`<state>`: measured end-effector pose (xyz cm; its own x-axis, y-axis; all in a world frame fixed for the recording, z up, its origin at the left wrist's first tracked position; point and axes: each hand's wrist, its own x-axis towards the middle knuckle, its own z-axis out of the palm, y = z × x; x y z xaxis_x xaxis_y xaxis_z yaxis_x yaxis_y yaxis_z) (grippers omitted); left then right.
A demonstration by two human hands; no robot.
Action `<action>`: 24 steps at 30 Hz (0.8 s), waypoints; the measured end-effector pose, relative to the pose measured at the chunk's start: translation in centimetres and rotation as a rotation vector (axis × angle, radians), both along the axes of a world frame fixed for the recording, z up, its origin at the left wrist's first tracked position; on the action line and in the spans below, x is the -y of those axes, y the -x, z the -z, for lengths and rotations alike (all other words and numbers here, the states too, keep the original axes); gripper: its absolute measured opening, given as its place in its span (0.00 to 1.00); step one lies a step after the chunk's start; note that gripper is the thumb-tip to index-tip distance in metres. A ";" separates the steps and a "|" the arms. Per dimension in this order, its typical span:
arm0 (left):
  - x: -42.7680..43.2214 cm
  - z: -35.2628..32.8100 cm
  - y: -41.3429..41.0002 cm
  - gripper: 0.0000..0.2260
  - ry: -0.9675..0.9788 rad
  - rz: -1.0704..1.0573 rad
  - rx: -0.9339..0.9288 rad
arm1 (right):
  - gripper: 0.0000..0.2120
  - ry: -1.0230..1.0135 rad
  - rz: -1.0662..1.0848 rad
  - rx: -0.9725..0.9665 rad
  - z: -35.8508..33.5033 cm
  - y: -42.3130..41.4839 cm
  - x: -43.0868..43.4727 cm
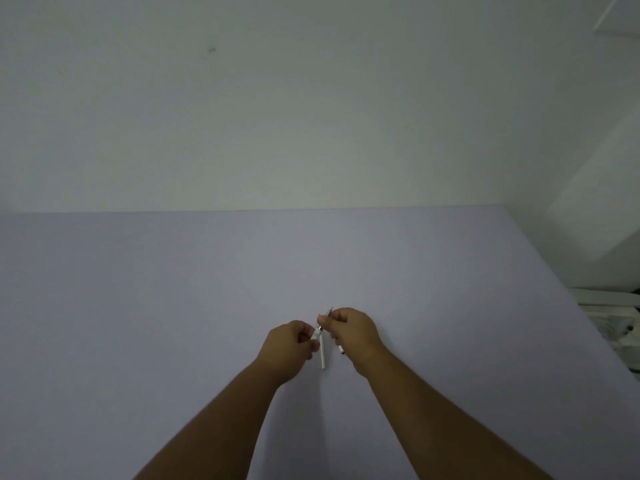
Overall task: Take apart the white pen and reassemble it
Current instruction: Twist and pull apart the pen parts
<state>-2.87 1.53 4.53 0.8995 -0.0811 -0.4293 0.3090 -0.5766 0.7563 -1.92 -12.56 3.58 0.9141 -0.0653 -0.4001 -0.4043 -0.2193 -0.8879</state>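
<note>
Your left hand [294, 344] and right hand [353, 332] both pinch the pen [322, 351] above the lilac table [138, 306], white wall [277, 116] behind.

pen parts [322, 355]: too small to tell apart | hands [349, 332]: fingertips hide the joint | forearms: cut by bottom edge

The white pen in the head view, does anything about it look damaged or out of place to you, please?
Nothing stands out. The white pen is simply in pieces: the left hand and right hand hold parts together above the purple table, and a small white piece shows below the right hand.
</note>
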 end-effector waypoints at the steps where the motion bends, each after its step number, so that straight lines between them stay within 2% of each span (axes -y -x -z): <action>1: -0.1 -0.3 0.1 0.03 0.008 0.013 0.000 | 0.10 -0.017 -0.010 0.008 -0.2 0.1 0.2; 5: -0.1 -1.6 0.4 0.09 0.064 0.038 -0.031 | 0.08 -0.102 -0.029 0.044 -0.7 0.6 0.7; 13: -1.0 -3.2 1.7 0.08 0.284 0.014 -0.113 | 0.06 -0.313 -0.092 0.056 -1.6 1.4 1.6; 16: -1.0 -3.7 2.0 0.07 0.258 0.014 -0.095 | 0.06 -0.339 -0.095 0.001 -2.1 1.6 1.7; 18: -0.9 -3.8 2.1 0.07 0.223 0.017 -0.080 | 0.09 -0.232 -0.076 -0.027 -2.2 1.4 1.7; 20: -0.9 -3.9 2.2 0.08 0.205 0.024 -0.072 | 0.08 -0.162 -0.056 -0.013 -2.1 1.4 1.8; 24: -0.8 -4.2 2.1 0.08 0.197 0.030 -0.057 | 0.04 -0.291 -0.072 0.017 -2.3 1.3 2.0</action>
<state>-4.99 2.31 8.72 0.8699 -0.1953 -0.4530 0.3396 -0.4289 0.8371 -3.20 -14.56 5.89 0.9190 0.1152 -0.3769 -0.3814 0.0183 -0.9242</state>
